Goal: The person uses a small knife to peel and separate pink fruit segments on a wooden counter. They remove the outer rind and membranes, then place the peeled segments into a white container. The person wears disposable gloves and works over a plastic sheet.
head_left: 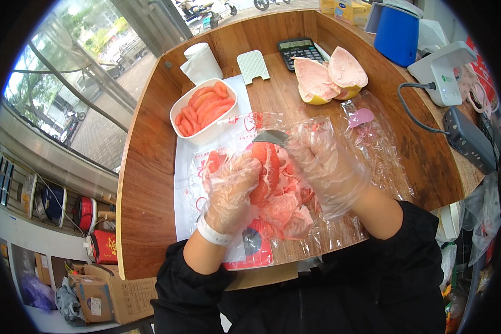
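My left hand (234, 183), in a clear plastic glove, grips a chunk of red pomelo flesh (264, 177) over the middle of the desk. A curved metal blade (271, 136) juts from my gloved right hand (327, 169), closed around its handle, which the fingers hide. The blade's tip is just above the flesh; whether they touch I cannot tell. Under both hands, pale pink membrane scraps (290, 211) lie heaped on printed clear plastic (271, 119). Beyond my left hand, a white tub (198, 139) holds several peeled pomelo segments (204, 106).
Toward the back stand a white paper roll (201, 64), a textured white plate (253, 67) and a calculator (301, 51). Thick pomelo rind (317, 81) sits at the far right, near crumpled plastic film (380, 146). Raised wooden sides (150, 167) border the desk. A cable (413, 115) hangs outside its right side.
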A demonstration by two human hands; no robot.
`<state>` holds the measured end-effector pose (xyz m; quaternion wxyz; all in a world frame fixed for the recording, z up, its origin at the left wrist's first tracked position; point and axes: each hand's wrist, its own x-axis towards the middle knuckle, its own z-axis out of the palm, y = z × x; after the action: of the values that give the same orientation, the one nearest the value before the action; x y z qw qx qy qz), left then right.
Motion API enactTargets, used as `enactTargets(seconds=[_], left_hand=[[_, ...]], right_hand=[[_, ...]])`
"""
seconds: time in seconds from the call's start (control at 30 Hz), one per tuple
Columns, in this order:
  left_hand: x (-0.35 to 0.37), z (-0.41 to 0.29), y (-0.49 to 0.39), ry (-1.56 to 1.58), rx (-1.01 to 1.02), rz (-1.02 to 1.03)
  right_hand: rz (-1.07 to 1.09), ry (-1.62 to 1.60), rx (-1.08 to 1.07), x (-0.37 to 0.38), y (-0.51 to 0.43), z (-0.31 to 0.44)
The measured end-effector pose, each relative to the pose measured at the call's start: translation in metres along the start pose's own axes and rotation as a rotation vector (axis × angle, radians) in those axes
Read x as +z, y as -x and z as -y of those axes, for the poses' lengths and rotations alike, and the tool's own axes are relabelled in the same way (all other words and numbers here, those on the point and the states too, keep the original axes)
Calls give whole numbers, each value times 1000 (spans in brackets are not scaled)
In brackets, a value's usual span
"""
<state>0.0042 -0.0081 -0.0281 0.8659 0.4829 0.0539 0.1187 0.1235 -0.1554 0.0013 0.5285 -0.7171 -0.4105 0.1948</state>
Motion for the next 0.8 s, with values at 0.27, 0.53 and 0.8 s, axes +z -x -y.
enactTargets(seconds=[0.27,0.53,0.8], left_hand=[[-10,9,-2,-204,37,-128],[-11,7,-2,-195,41,-141],[-7,9,-2,-89,49,-147]], right_hand=[[-26,182,-64,1,-1,-4],[80,160,64,-3,-2,-1],[-17,174,14,5,-2,-5]])
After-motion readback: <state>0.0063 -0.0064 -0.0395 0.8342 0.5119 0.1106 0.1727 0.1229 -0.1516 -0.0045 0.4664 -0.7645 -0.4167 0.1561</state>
